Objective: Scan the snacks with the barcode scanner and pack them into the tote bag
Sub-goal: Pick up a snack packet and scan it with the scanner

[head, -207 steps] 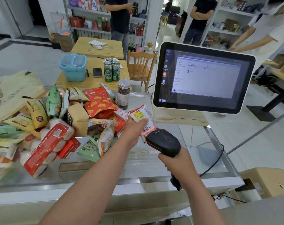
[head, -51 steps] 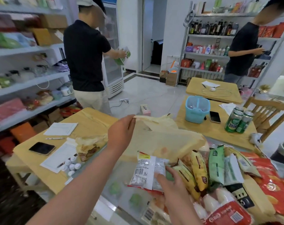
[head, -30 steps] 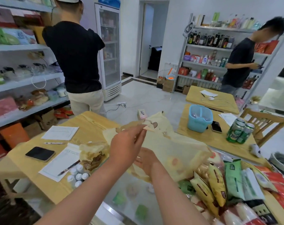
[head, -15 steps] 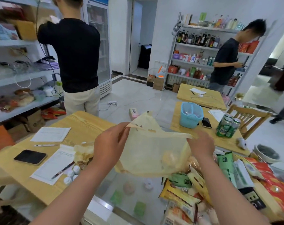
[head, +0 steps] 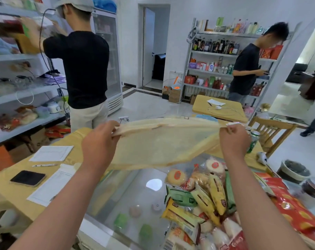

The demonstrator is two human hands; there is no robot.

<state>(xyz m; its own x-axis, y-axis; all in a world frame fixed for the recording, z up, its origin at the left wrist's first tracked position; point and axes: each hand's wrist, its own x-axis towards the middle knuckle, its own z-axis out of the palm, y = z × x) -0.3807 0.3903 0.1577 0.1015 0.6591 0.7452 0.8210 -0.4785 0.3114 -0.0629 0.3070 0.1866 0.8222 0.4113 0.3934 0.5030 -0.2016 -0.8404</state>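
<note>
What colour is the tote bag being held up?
Plain pale yellow-beige, the tote bag; seen best in the head view.

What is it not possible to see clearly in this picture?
- Barcode scanner: nowhere in the head view.
- Inside of the tote bag: hidden by its own cloth, stretched between left hand and right hand.
- Snack pile print: too small, blurred.
- Red packet: cut off by the right edge.
</note>
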